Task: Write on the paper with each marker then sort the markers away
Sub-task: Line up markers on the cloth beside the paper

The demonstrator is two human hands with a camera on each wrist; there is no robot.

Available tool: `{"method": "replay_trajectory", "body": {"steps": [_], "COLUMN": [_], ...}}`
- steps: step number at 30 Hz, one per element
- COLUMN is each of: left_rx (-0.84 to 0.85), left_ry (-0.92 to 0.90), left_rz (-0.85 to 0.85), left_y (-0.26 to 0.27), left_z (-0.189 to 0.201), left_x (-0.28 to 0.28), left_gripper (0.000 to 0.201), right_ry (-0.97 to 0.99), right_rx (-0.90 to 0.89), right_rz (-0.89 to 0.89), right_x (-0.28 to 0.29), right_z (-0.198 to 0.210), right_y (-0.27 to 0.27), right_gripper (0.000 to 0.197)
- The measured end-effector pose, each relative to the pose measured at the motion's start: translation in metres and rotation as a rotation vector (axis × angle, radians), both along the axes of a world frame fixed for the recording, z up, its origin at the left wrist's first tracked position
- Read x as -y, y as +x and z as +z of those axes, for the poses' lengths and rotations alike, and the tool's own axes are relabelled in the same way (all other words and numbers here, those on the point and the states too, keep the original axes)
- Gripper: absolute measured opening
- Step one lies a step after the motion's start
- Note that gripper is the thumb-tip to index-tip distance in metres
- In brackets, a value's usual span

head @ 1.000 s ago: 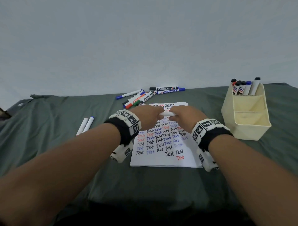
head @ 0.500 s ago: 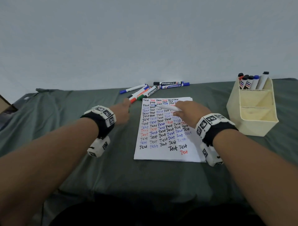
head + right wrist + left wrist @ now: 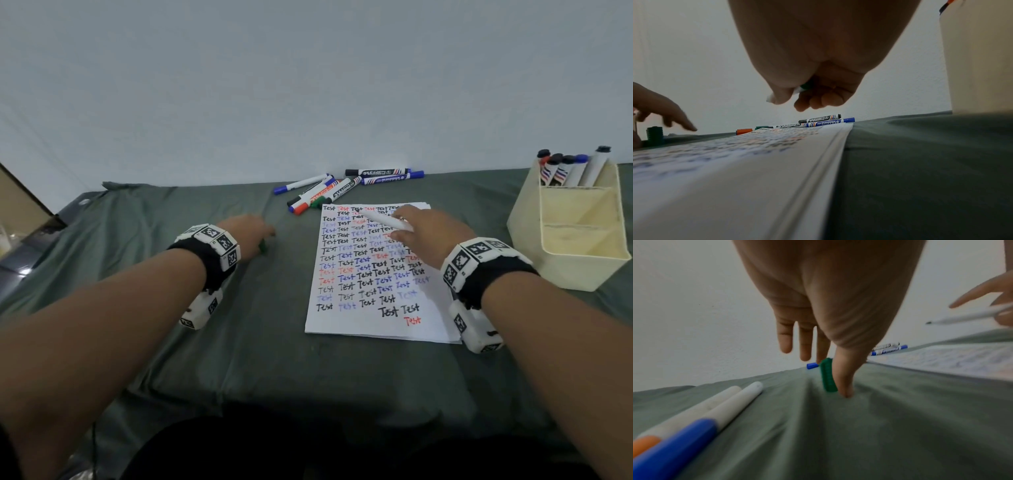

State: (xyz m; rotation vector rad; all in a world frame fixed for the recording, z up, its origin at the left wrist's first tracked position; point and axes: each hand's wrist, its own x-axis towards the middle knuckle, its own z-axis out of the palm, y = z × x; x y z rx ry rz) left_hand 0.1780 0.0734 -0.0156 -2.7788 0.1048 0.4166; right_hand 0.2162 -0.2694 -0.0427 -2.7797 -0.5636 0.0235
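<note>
The right hand (image 3: 430, 236) grips an uncapped white marker (image 3: 385, 221) in curled fingers, its barrel slanting over the upper part of the paper (image 3: 376, 329), the tip pointing left and just above the sheet. The paper lies flat on the green-clothed tabletop (image 3: 260, 359), already filled with rows of "Test" in black, red and blue.

The left hand (image 3: 248, 234) rests out on the cloth left of the paper, fingers relaxed and fairly straight, the thumb (image 3: 844, 382) touching a green cap (image 3: 828, 375) that stands upright beside it — not clearly pinched.

The likely step is writing with this marker, green to judge by its cap and the green seen inside the grip. Risks from here:
- The cap stands on soft, wrinkled cloth; a nudge from the thumb could topple it and let it roll off.
- The left hand is well apart from the paper, so nothing pins the sheet — a firm stroke could drag or skew it.
- Free space is scarce; the new word could land on an old one.

Unsorted markers (image 3: 329, 192) lie heaped just beyond the paper's top edge, two more pens (image 3: 694, 417) sit at the far left, and the cream organizer (image 3: 582, 270) to the right holds several in its rear compartment.
</note>
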Motion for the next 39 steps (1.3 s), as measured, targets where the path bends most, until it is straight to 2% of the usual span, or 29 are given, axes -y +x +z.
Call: {"method": "replay_trajectory", "body": {"steps": [3, 4, 6, 8, 11, 13, 15, 18, 21, 24, 25, 26, 28, 33, 39], "left_rx": [0.094, 0.148, 0.217, 0.166, -0.017, -0.109, -0.162, -0.193, -0.197, -0.201, -0.201, -0.201, -0.2, -0.19, -0.2], "left_ry": [0.032, 0.025, -0.071, -0.187, -0.259, -0.277, -0.297, -0.328, -0.33, -0.341, -0.34, -0.34, -0.342, -0.334, -0.34], "left_rz": [-0.016, -0.038, -0.094, -0.142, -0.066, 0.011, 0.042, 0.065, 0.071, 0.078, 0.078, 0.078, 0.08, 0.09, 0.105], "left_y": [-0.01, -0.014, -0.023, -0.033, -0.046, -0.052, -0.054, -0.056, -0.057, -0.057, -0.057, -0.057, -0.058, -0.059, -0.059], "left_z": [0.007, 0.008, 0.004, -0.006, -0.029, -0.044, -0.053, -0.058, -0.058, -0.058, -0.058, -0.058, -0.058, -0.058, -0.057], "left_x": [0.014, 0.023, 0.047, 0.075, 0.107, 0.118, 0.122, 0.12, 0.121, 0.122, 0.122, 0.122, 0.122, 0.124, 0.125], "left_gripper": [0.067, 0.071, 0.074, 0.084, 0.11, 0.118, 0.119, 0.12, 0.123, 0.123, 0.123, 0.123, 0.125, 0.125, 0.124], "right_ry": [0.07, 0.108, 0.227, 0.363, 0.6, 0.933, 1.238, 1.492, 1.617, 1.705, 1.72, 1.707, 1.628, 1.401, 1.308], "right_rx": [0.04, 0.069, 0.082, 0.071, 0.045, -0.084, -0.228, -0.381, -0.453, -0.44, -0.419, -0.39, -0.331, -0.263, -0.255], "right_rz": [0.017, 0.028, 0.025, -0.018, -0.06, -0.073, -0.118, -0.211, -0.342, -0.389, -0.389, -0.388, -0.376, -0.335, -0.28], "right_x": [0.004, 0.004, 0.006, 0.011, 0.022, 0.028, 0.034, 0.039, 0.038, 0.039, 0.04, 0.042, 0.044, 0.044, 0.042], "right_z": [0.001, 0.002, 0.004, 0.007, 0.007, 0.006, 0.003, -0.011, -0.026, -0.037, -0.039, -0.041, -0.045, -0.05, -0.052], "right_y": [-0.002, -0.003, -0.003, -0.005, -0.013, -0.022, -0.037, -0.058, -0.074, -0.083, -0.083, -0.083, -0.083, -0.082, -0.082], "right_gripper": [0.053, 0.053, 0.041, 0.027, 0.03, 0.024, 0.009, 0.02, 0.024, 0.009, 0.009, 0.018, 0.03, 0.024, 0.022]}}
